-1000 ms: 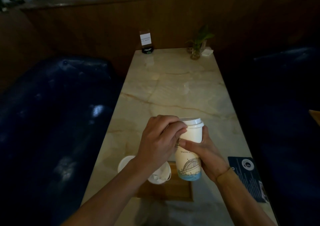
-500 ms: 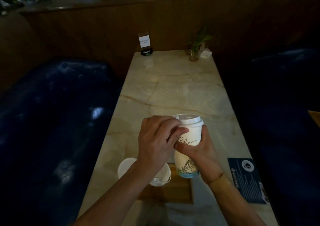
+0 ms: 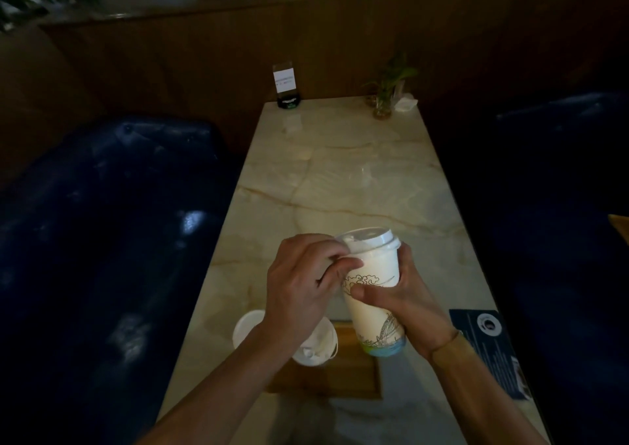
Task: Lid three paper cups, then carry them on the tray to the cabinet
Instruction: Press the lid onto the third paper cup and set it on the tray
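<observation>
Cup [image 3: 372, 294] now tilted left and turned in the right hand [image 3: 413, 303], wrapped round its body above the wooden tray [image 3: 354, 373]. Left hand [image 3: 301, 288] fingers pinch the lid [image 3: 367, 240] rim — seating likely almost done; two lidded cups [image 3: 315, 346] wait below.

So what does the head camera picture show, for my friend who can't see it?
Two hands press a white lid onto a tall paper cup: the right hand grips its side, the left hand pinches the rim. Below, two more white cups and a wooden tray sit on a marble table.
</observation>
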